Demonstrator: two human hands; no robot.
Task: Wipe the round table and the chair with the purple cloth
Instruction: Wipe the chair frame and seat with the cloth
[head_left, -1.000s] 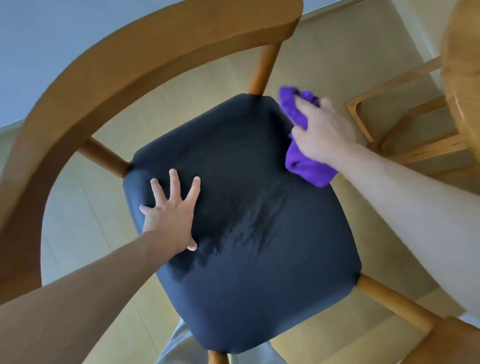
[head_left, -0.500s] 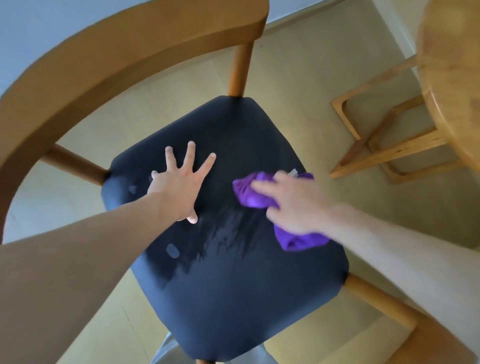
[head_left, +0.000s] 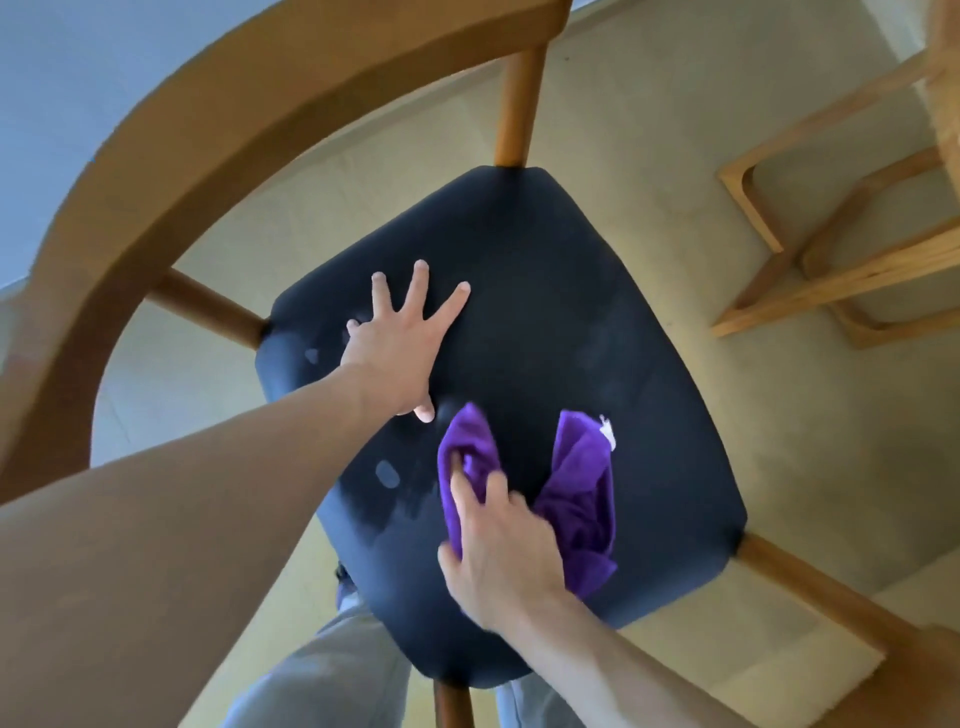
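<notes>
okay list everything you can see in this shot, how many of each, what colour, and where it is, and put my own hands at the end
chair seat: one, dark navy, centre of view, damp smears on it
chair backrest: one, curved brown wood, arcing across the upper left
chair posts: several, brown wood, joining the seat's corners to the frame
purple cloth: one, purple with a small white tag, bunched on the near part of the seat
table base: one, light wood, on the floor at upper right
floor: beige, under everything
trousers: light grey, bottom edge below the seat
left hand: flat on the seat, fingers spread
right hand: pressing on the cloth
</notes>
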